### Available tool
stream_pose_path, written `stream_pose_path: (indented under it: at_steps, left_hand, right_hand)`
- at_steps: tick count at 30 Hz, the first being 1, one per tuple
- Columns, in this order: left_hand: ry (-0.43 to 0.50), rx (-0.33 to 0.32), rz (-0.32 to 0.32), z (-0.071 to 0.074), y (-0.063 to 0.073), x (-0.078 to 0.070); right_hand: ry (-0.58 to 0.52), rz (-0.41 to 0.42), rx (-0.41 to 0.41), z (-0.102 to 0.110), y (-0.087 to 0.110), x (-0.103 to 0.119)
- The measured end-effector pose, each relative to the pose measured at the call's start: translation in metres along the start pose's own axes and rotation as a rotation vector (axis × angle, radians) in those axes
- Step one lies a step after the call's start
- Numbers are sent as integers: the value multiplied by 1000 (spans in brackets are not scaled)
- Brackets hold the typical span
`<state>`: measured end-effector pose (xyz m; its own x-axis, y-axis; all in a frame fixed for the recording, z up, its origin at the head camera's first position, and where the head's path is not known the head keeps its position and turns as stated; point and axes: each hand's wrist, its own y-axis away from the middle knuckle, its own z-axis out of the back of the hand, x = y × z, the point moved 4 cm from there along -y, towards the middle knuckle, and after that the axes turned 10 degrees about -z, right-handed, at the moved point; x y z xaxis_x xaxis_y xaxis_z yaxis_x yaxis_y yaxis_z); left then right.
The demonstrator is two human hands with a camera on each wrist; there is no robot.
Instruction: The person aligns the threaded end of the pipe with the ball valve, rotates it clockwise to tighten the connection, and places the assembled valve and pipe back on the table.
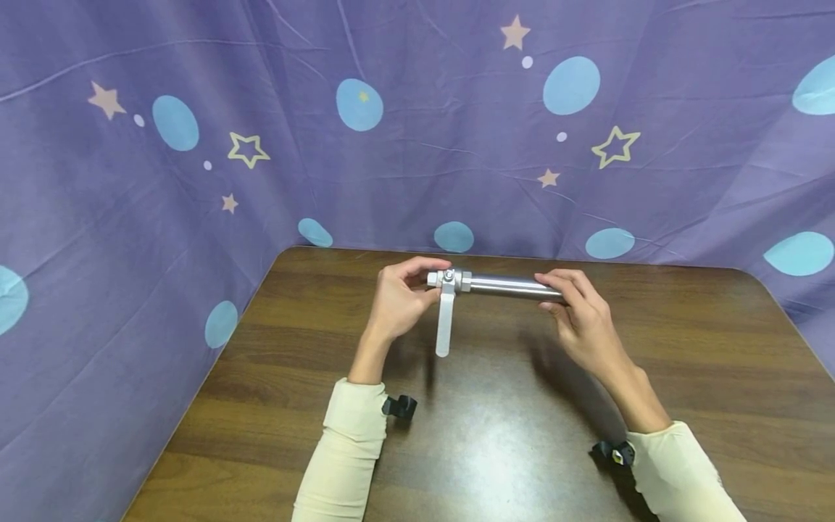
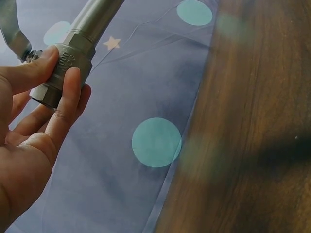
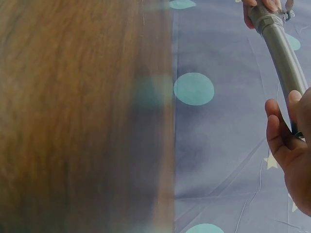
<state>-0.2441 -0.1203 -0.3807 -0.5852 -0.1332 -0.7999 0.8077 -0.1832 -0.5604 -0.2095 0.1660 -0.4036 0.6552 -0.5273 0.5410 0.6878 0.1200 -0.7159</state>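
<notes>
A metal ball valve (image 1: 449, 280) with a flat lever handle (image 1: 444, 326) is joined to a shiny steel pipe (image 1: 509, 286). My left hand (image 1: 399, 301) grips the valve body between thumb and fingers at its left end. In the left wrist view, raised lettering shows on the valve body (image 2: 68, 60), and the thumb presses beside the lever's nut. The pipe's far end is held by my right hand (image 1: 585, 319), thumb below and fingers on top. Both hands keep the piece level above the table, with the lever pointing toward me.
Beneath the hands lies a brown wood-grain table (image 1: 293, 406) with a bright glare patch near its front. A purple curtain (image 1: 404, 167) with stars and blue spots hangs behind and to the left. Black wrist mounts (image 1: 400, 407) sit at both cuffs.
</notes>
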Motion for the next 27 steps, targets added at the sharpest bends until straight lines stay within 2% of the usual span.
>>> stream_pose_path:
  at_steps: [18, 27]
  left_hand:
    - [27, -3, 12, -2, 0, 1]
    - [68, 1, 10, -3, 0, 0]
  right_hand:
    - [19, -48, 19, 3, 0, -1]
    - [31, -70, 67, 3, -1, -3]
